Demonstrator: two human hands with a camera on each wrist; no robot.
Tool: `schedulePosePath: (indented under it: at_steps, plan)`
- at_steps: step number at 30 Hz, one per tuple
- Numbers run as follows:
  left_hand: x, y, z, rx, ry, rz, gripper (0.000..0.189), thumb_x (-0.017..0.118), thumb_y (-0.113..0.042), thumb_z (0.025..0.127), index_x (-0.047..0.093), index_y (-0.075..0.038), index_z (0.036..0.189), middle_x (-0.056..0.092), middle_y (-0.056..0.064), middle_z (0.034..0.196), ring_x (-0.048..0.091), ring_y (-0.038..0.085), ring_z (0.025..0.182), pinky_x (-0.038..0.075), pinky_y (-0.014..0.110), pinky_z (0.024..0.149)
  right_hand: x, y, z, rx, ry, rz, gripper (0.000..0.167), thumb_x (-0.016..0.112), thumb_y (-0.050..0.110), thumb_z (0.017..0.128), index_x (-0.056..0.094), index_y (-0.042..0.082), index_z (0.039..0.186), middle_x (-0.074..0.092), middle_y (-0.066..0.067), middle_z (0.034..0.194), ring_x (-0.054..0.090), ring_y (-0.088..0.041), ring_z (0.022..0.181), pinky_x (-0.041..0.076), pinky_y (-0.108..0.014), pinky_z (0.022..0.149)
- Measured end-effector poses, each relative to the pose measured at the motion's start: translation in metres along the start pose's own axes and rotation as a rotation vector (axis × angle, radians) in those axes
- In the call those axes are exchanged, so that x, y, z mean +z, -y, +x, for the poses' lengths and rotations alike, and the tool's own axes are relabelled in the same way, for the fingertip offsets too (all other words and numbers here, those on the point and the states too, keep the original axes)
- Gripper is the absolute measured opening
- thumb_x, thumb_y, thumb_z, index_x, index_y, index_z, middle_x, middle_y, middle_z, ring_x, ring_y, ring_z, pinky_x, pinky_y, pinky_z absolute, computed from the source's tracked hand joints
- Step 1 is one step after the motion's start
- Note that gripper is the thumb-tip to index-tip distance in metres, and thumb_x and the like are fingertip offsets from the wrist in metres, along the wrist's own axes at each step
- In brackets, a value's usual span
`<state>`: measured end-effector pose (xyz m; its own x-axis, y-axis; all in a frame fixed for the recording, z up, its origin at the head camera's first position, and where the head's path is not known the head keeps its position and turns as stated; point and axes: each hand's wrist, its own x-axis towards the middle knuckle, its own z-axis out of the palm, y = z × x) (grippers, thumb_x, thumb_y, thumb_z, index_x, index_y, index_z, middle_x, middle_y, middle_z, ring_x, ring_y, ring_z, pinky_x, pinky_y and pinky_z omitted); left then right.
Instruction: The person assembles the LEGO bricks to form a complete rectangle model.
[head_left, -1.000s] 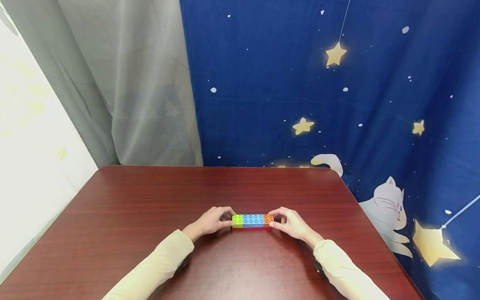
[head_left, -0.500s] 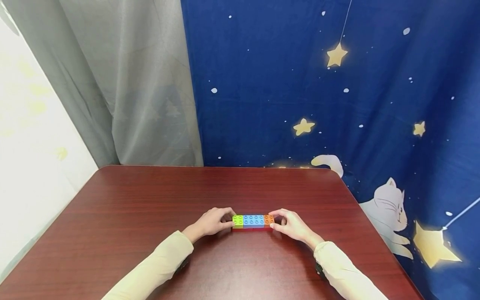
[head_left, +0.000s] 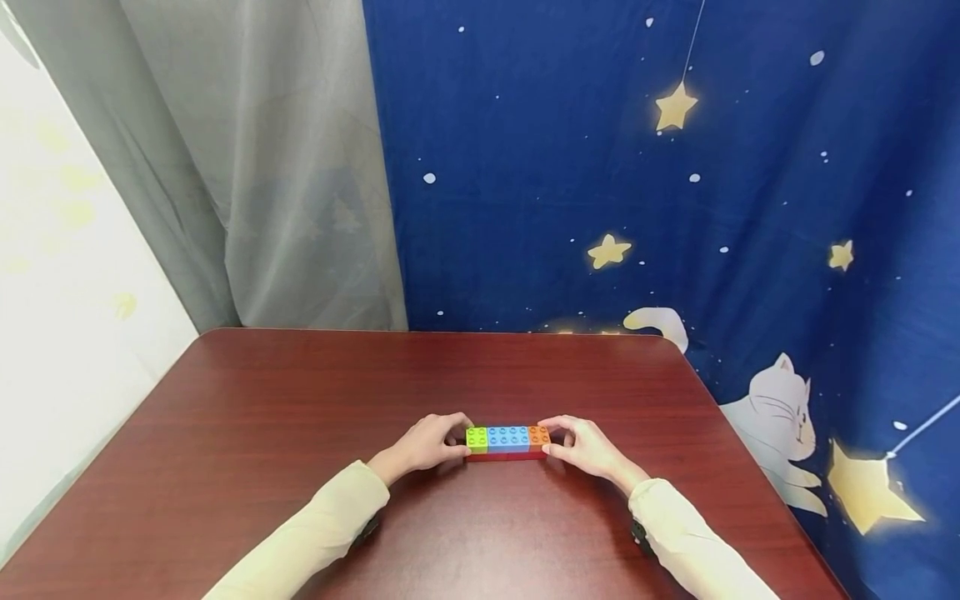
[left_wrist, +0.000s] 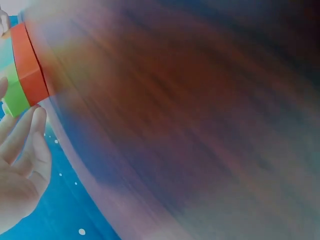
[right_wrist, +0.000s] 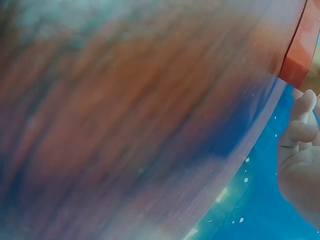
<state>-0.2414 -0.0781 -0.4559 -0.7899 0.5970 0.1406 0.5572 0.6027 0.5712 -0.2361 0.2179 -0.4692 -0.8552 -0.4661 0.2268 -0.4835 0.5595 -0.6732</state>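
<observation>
A short bar of toy building bricks lies across the table in the head view, between the two hands. Its top layer has a green brick (head_left: 477, 439) at the left, a blue brick (head_left: 508, 438) in the middle and an orange brick (head_left: 538, 437) at the right. Under them runs a red layer (head_left: 507, 456). The left hand (head_left: 426, 442) pinches the green end between thumb and fingers. At the orange end, the right hand (head_left: 585, 448) does likewise. In the left wrist view, fingertips meet the red and green (left_wrist: 18, 95) end; the right wrist view shows fingers under the red corner (right_wrist: 298, 65).
The dark red wooden table (head_left: 315, 383) extends around the bricks, its far edge near the curtains. Behind it hang a grey curtain (head_left: 307, 167) and a blue star-patterned curtain (head_left: 525, 167). A pale surface (head_left: 67, 250) stands at the left.
Both hands stay at the ends of the brick bar. Slightly more of the red layer's front shows now, and the thumbs sit a little lower on the bricks.
</observation>
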Motion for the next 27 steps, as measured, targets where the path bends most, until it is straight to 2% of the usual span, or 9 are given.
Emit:
schedulePosePath:
  at_steps: [4, 11, 19, 21, 24, 27]
  plan:
    - [0.002, 0.001, 0.002, 0.003, -0.026, -0.013, 0.029, 0.063, -0.021, 0.082, 0.055, -0.009, 0.107, 0.062, 0.002, 0.089, 0.056, 0.009, 0.076, 0.045, 0.026, 0.067, 0.000, -0.002, 0.002, 0.037, 0.012, -0.020, 0.037, 0.068, 0.020, 0.078, 0.059, 0.010, 0.112, 0.062, -0.003, 0.092, 0.047, -0.008, 0.049, 0.041, -0.023, 0.048]
    - [0.003, 0.002, 0.007, 0.010, -0.073, 0.000, 0.026, 0.060, -0.017, 0.084, 0.054, -0.008, 0.108, 0.062, 0.004, 0.090, 0.058, 0.012, 0.080, 0.046, 0.030, 0.071, 0.002, -0.006, 0.006, 0.024, -0.021, -0.043, 0.038, 0.065, 0.021, 0.080, 0.057, 0.006, 0.114, 0.061, -0.004, 0.090, 0.045, -0.007, 0.048, 0.040, -0.023, 0.047]
    - [0.004, 0.000, 0.012, -0.001, -0.095, -0.020, 0.025, 0.057, -0.014, 0.085, 0.054, -0.006, 0.108, 0.061, 0.000, 0.082, 0.058, 0.010, 0.075, 0.045, 0.030, 0.069, 0.001, -0.004, 0.005, -0.029, 0.040, -0.073, 0.063, 0.074, 0.019, 0.072, 0.044, 0.006, 0.127, 0.054, -0.006, 0.100, 0.044, -0.008, 0.049, 0.041, -0.023, 0.050]
    - [0.004, 0.000, 0.013, -0.007, -0.093, -0.018, 0.026, 0.056, -0.014, 0.085, 0.053, -0.007, 0.111, 0.060, -0.002, 0.080, 0.055, 0.009, 0.071, 0.045, 0.030, 0.068, 0.001, -0.003, 0.006, -0.029, 0.050, -0.096, 0.063, 0.074, 0.018, 0.072, 0.044, 0.008, 0.127, 0.053, -0.005, 0.102, 0.045, -0.009, 0.050, 0.041, -0.022, 0.050]
    - [0.005, 0.001, 0.013, -0.011, -0.052, -0.035, 0.036, 0.059, -0.018, 0.085, 0.049, -0.008, 0.118, 0.057, -0.002, 0.079, 0.051, 0.009, 0.066, 0.043, 0.028, 0.064, 0.002, -0.003, 0.008, -0.020, 0.037, -0.103, 0.056, 0.072, 0.019, 0.074, 0.048, 0.010, 0.123, 0.054, -0.004, 0.101, 0.044, -0.009, 0.050, 0.041, -0.022, 0.050]
    - [0.006, -0.001, 0.014, -0.029, 0.011, -0.018, 0.054, 0.065, -0.025, 0.080, 0.042, -0.012, 0.127, 0.054, 0.000, 0.088, 0.050, 0.012, 0.071, 0.042, 0.028, 0.064, 0.002, -0.004, 0.008, -0.007, 0.018, -0.090, 0.051, 0.071, 0.020, 0.075, 0.051, 0.011, 0.121, 0.055, -0.003, 0.098, 0.044, -0.009, 0.050, 0.042, -0.023, 0.050]
